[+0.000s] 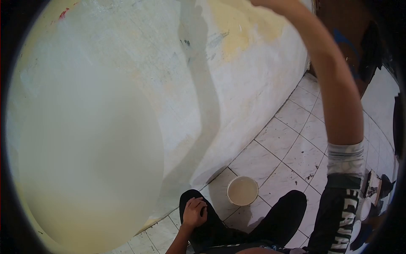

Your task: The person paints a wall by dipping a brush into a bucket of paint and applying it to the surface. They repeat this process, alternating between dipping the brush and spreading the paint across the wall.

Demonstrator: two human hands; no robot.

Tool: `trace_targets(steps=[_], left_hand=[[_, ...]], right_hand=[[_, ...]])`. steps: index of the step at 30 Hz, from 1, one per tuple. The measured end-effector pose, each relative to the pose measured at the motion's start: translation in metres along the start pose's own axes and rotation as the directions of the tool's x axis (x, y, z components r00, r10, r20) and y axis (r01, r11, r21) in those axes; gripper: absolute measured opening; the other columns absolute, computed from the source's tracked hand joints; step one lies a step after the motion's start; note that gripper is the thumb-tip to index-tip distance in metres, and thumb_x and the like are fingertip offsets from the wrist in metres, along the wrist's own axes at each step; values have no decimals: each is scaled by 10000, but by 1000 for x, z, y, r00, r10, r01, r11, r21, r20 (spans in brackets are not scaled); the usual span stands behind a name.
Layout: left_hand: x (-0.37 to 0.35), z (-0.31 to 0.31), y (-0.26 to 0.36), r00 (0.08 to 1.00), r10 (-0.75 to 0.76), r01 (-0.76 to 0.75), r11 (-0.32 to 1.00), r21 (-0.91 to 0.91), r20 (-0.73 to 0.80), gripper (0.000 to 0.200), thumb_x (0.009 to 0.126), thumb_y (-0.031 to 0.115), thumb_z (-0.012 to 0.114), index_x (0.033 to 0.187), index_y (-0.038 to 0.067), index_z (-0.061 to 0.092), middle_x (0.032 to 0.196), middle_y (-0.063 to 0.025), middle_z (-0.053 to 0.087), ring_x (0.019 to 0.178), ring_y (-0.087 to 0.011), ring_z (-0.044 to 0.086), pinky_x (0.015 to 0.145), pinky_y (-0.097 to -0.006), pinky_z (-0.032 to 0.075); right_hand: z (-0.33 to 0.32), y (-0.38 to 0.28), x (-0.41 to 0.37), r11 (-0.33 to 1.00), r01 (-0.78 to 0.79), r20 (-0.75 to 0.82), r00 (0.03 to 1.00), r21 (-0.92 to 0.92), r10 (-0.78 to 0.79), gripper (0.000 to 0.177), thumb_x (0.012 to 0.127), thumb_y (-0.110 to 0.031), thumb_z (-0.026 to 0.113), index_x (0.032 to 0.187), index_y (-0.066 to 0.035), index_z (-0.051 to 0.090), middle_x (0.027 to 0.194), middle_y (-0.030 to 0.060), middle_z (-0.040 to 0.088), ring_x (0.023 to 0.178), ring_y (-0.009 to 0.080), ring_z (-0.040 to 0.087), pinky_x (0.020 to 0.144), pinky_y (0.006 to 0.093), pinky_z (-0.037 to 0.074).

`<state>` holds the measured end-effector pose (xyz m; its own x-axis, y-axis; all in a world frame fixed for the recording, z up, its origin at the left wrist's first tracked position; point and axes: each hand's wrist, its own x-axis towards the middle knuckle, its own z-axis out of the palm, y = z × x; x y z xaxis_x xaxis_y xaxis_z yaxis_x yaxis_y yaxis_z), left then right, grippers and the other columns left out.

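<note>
My left hand (pixel 195 211) rests on my left knee, in black trousers (pixel 211 224), with its fingers curled; whether anything is inside them is hidden. My right arm reaches up toward the wall (pixel 169 84), and my right hand (pixel 268 3) is cut off by the top edge, so its fingers do not show. Pale and yellow patches cover the wall near it. Between my knees a round white tub (pixel 242 191) with pale contents stands on the floor.
White floor tiles (pixel 270 148) with dark specks meet the wall along a diagonal edge. At the right lie a flat board-like item (pixel 373 186) and white round containers (pixel 363 209). A brown surface (pixel 338 25) stands at the upper right.
</note>
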<state>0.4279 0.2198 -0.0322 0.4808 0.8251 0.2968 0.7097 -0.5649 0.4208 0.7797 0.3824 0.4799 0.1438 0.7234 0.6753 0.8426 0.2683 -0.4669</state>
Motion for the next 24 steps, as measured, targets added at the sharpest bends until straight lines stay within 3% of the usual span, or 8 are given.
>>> trace_targets(steps=[2,4,6,8,11,16,19,24], left_hand=[[-2,1,-2,1000,1,-1,1000,20,-8,162,740,72,676,901,90,657,975,-82,652,1083,-261,621,1028,-460,423],[-1,-1,-2,1000,-4,4,1000,21,-1,161,741,73,677,900,91,657,976,-81,652,1086,-260,619,1031,-460,421],[2,0,-1,1000,-12,12,1000,20,-9,160,742,75,677,900,92,657,978,-80,652,1089,-259,618,1034,-460,420],[2,-2,1,1000,-13,13,1000,10,8,153,746,79,675,898,92,657,980,-78,652,1099,-257,612,1040,-460,415],[2,2,0,1000,-2,2,1000,15,7,149,750,79,671,898,90,657,981,-77,653,1108,-258,607,1045,-460,411],[-1,3,4,1000,7,-7,1000,22,3,147,754,77,666,901,89,656,986,-82,651,1111,-263,605,1049,-460,406],[1,3,9,1000,13,-13,1000,25,-10,148,754,77,663,901,87,656,991,-89,650,1111,-267,605,1046,-460,405],[1,3,3,1000,22,-22,999,30,-1,151,752,74,657,902,83,654,997,-98,651,1107,-271,608,1038,-458,406]], right_hand=[[53,49,8,945,302,-58,953,123,-297,350,906,-110,564,1212,54,611,860,226,684,833,259,662,731,373,519],[103,72,-34,937,332,-174,935,109,-311,389,887,-158,639,1232,15,591,903,226,663,737,264,609,744,346,506],[125,94,-68,903,370,-191,924,220,-332,311,869,-105,593,1158,8,594,931,274,658,846,415,651,752,424,516],[119,94,-96,963,53,122,989,265,-88,283,864,-86,596,1128,16,595,937,274,654,863,421,647,762,422,514],[126,125,-127,983,25,295,952,183,-79,254,857,-75,588,1090,25,596,942,271,654,878,426,644,775,429,514],[143,169,-155,998,-7,621,783,55,-29,292,861,-56,578,1138,34,592,962,289,647,871,397,652,772,425,499],[137,170,-119,984,161,483,858,69,-174,294,848,-100,608,1113,21,636,1018,286,650,941,366,648,855,398,503],[83,102,-39,985,168,438,888,-27,-139,279,850,-131,633,1089,4,684,1032,218,687,948,292,664,852,367,511]])
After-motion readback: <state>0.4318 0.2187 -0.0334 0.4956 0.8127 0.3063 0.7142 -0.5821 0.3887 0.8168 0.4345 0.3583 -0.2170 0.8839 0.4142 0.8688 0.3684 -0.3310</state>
